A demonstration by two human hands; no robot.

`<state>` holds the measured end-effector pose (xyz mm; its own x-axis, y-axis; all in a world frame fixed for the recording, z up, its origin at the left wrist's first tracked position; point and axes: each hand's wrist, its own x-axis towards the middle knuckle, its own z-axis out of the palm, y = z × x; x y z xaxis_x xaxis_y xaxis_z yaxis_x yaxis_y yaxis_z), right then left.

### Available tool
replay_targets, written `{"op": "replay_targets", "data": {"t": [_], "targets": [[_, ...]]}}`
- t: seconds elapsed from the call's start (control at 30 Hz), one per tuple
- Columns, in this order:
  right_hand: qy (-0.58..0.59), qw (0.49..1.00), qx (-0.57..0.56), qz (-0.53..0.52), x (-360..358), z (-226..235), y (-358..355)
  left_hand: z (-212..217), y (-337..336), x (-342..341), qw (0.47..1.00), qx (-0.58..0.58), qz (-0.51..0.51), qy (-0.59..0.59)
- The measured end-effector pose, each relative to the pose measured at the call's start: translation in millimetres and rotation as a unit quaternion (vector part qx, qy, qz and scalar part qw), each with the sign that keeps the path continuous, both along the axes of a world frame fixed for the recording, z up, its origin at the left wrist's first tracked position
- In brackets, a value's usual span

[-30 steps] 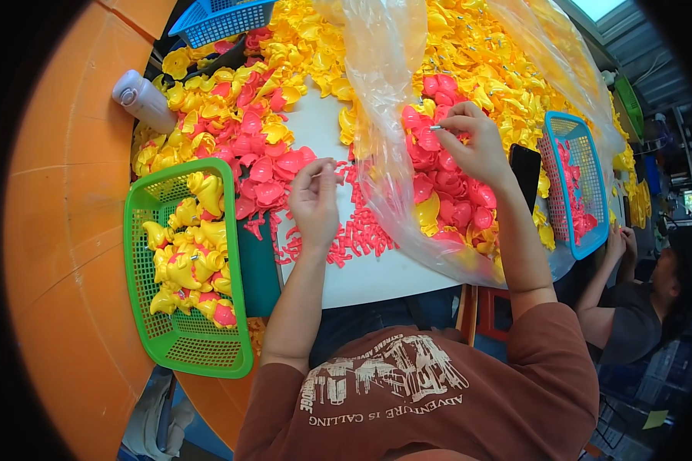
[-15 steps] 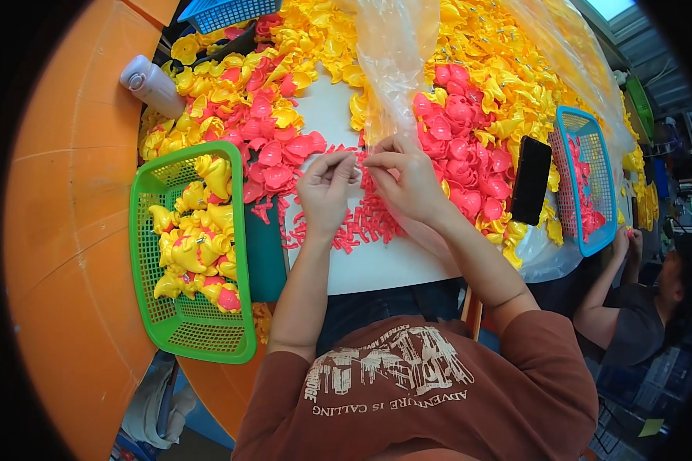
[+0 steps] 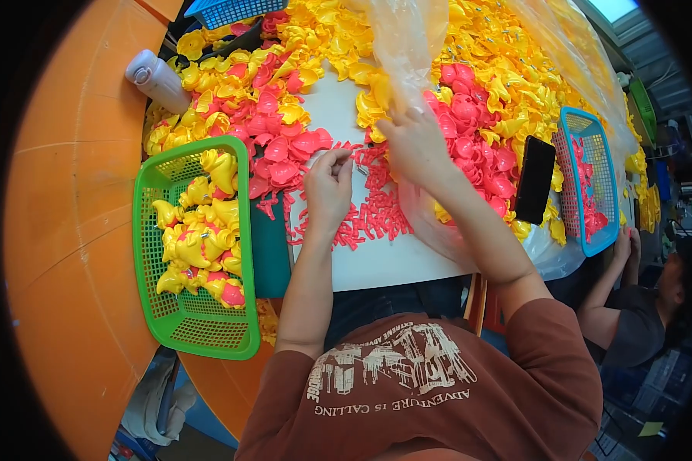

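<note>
My left hand [image 3: 328, 192] is above the white work surface [image 3: 396, 265], thumb and fingers pressed together. A small greyish metal-looking bit [image 3: 360, 170] shows by its fingertips, too small to name. My right hand [image 3: 421, 147] reaches farther forward, fingers partly spread, beside a yellow curved plastic piece [image 3: 372, 104] and the edge of a clear plastic bag [image 3: 407, 58]. I see nothing held in it. Under and between the hands lie many small pink plastic strips [image 3: 373, 219]. Pink rounded shells [image 3: 465, 127] are heaped right of my right hand, with more pink shells [image 3: 281, 157] left of my left hand.
At left stands a green basket [image 3: 251, 307] with yellow-and-pink assembled pieces [image 3: 200, 246]. Yellow pieces [image 3: 507, 54] pile up at the back. A black phone [image 3: 535, 180] and a blue basket [image 3: 573, 192] are at right, a bottle [image 3: 158, 81] at back left. Another person [image 3: 630, 307] sits at right.
My hands were close together, fingertips nearly meeting; now the right hand has moved away, forward and to the right. My left hand stays in nearly the same place, still pinched.
</note>
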<state>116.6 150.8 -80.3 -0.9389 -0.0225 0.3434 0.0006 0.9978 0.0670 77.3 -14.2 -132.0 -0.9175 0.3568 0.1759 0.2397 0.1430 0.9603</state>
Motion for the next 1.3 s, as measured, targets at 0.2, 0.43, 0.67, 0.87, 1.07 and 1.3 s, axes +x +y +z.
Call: {"op": "replay_targets", "data": {"t": [0.2,0.43,0.67,0.87,1.07,1.3], "targets": [[-0.013,0.996,-0.069,-0.059,15,21,21,6,5,2,0.996,-0.034,0.006,0.082],[0.095,0.943,-0.320,-0.009,32,30,48,25,6,10,0.998,-0.019,-0.028,0.049],[-0.091,0.978,-0.190,0.012,10,8,92,27,21,40,0.900,-0.114,-0.274,0.319],[-0.038,0.963,-0.267,0.004,27,25,114,6,21,31,0.932,-0.125,-0.179,0.288],[-0.144,0.936,-0.322,-0.015,62,64,102,5,23,32,0.944,-0.105,-0.160,0.267],[0.023,0.976,-0.218,0.010,12,28,107,13,26,32,0.953,-0.052,-0.144,0.261]]}}
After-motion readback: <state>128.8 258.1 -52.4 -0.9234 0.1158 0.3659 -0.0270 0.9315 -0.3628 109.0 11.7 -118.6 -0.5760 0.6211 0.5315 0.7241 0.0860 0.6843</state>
